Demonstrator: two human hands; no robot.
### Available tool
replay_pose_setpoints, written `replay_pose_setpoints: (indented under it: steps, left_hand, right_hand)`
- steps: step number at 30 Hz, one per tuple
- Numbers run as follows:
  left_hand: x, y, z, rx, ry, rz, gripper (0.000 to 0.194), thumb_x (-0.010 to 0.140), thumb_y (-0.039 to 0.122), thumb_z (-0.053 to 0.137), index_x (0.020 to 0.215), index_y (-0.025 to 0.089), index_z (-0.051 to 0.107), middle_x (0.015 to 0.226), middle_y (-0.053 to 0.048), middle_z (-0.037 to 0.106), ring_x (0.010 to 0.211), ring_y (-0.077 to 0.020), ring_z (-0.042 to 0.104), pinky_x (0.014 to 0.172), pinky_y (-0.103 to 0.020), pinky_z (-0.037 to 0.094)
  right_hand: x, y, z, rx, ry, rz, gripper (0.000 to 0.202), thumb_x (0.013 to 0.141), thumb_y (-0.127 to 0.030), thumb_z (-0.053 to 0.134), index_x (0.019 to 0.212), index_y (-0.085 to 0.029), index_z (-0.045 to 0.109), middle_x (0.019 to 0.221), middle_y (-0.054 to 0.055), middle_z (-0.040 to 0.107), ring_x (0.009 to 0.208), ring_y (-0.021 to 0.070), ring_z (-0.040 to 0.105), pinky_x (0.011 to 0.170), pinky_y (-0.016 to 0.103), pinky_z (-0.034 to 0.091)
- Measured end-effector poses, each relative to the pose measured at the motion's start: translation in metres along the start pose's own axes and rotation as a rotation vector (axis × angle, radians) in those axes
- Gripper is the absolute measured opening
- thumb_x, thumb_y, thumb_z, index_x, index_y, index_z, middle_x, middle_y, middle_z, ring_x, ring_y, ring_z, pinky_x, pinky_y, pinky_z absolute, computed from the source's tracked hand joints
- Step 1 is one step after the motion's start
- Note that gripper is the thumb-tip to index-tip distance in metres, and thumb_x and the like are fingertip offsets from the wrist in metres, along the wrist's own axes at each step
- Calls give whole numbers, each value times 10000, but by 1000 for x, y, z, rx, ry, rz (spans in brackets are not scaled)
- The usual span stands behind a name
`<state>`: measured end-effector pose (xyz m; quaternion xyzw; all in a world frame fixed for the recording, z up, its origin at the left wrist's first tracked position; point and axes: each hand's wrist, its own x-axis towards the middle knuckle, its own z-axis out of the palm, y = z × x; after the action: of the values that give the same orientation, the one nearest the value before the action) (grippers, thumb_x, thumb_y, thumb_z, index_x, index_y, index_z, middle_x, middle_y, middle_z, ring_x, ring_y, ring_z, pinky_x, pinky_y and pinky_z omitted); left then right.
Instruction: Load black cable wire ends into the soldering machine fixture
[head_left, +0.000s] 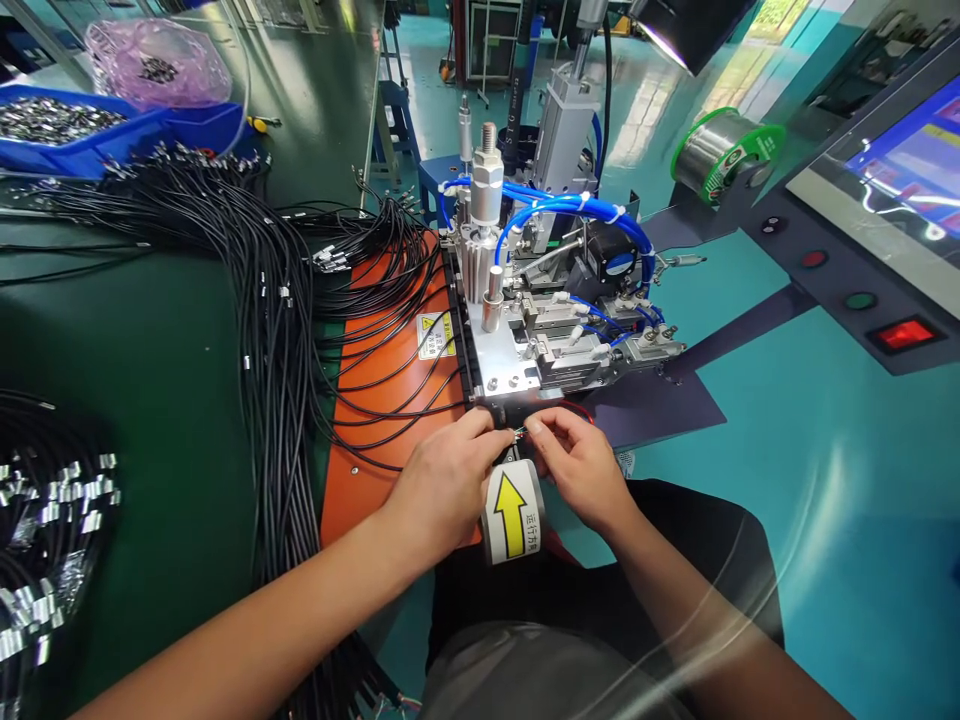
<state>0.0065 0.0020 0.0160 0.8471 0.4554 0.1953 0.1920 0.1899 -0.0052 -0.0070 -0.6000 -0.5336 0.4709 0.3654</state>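
At the front edge of a metal machine (499, 355), my left hand (454, 475) has its fingers closed round the end of a black cable, where small coloured wires show. My right hand (581, 465) pinches at those thin wires, its thumb and forefinger close to my left fingertips. Just below both hands is a round white label with a yellow arrow (512, 512). Several black cables (397, 405) run across the orange plate (367, 500) towards the machine. The exact wire tips are too small to make out.
A thick bundle of black cables (277, 400) lies on the green table (172, 400). Blue bins (161, 130) of metal parts stand at the back left. A solder spool (727, 155) and a control panel (862, 280) are on the right.
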Motion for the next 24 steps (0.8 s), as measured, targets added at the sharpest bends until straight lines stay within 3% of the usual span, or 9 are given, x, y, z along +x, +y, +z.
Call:
replay_pose_setpoints:
  steps: [10,19,24]
  left_hand:
    - [0,1,-2,69,-31,-23,268,910,147,509,1083,236,693,991,-39,644,863,-186,645,705,-292,521]
    - [0,7,-17,247,-140,-27,384,872,101,528,1177,301,647,952,-19,610,831,-196,609,649,-299,493]
    - [0,11,-19,319,-153,-43,265,884,71,518,1019,219,690,929,-39,633,890,-214,596,767,-337,509]
  right_hand:
    - [3,-7,7,-87,30,-32,243,914,-403,553,807,-188,588,712,-21,590,621,128,549,570,234,420]
    - [2,-2,10,-141,47,-41,256,951,-405,484,800,-208,546,708,-35,552,641,132,518,599,248,392]
    - [1,2,14,-118,63,-40,258,962,-407,453,820,-210,539,707,-32,535,646,142,507,606,262,385]
